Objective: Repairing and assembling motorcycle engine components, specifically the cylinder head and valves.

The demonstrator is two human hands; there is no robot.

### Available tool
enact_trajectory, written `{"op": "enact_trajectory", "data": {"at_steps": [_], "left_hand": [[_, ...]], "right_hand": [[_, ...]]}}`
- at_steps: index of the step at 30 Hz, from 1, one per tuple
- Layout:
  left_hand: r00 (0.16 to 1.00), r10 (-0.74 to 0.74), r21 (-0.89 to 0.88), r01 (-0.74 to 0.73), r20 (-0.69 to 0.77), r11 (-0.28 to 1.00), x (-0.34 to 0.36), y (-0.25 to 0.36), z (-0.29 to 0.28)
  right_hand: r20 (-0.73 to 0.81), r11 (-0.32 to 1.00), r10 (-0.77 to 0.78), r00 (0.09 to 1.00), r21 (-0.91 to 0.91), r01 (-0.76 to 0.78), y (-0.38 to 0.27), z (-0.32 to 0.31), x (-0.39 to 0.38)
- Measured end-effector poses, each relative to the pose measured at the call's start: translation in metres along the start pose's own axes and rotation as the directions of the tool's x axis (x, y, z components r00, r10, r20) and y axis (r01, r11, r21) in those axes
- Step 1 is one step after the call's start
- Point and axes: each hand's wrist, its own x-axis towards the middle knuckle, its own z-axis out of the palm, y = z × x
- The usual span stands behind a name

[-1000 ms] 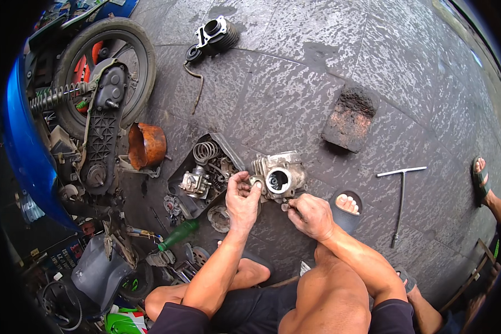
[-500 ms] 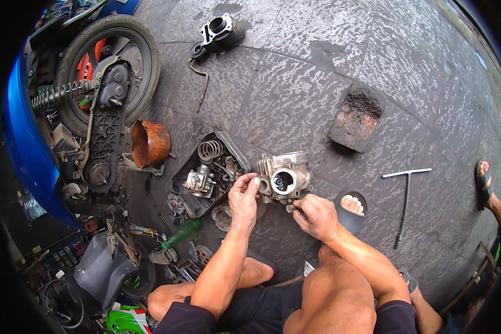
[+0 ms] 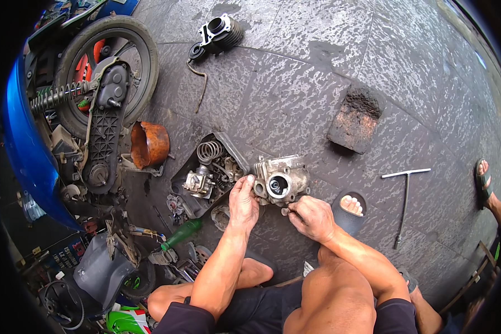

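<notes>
A grey metal engine cylinder head with fins and a round opening is in front of me, between my hands. My left hand is closed at its left edge, thumb and fingers pinching the metal there. Just below its right side, my right hand is closed round a small metal piece with a round end; most of that piece is hidden by the fingers. To the left of the cylinder head lies a dark tray filled with parts, among them a coil spring and a carburettor-like metal part.
A finned engine cylinder stands far off. A sooty block and a T-handle wrench lie to the right. Leftward are a motorcycle wheel, an orange cut container and a green bottle. Another person's sandalled foot is at far right.
The cylinder head has tilted and shifted a little left, its round opening sitting slightly lower. My right hand and its small piece have moved slightly left and down.
</notes>
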Motion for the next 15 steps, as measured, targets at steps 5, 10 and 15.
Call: {"op": "enact_trajectory", "data": {"at_steps": [5,10,15], "left_hand": [[1.000,0.025,0.027,-0.025,-0.007,0.999,0.000,-0.001,0.003],[0.996,0.082,0.124,-0.085,0.034,0.989,0.007,0.003,0.015],[0.993,0.096,0.249,-0.109,0.063,0.962,0.012,0.010,0.028]], "right_hand": [[-0.087,0.999,0.020,0.996,0.051,-0.016,-0.001,0.000,-0.001],[-0.114,0.987,0.127,0.985,0.110,-0.115,0.000,0.002,-0.002],[-0.141,0.985,0.133,0.981,0.132,-0.114,0.000,0.007,-0.003]]}}
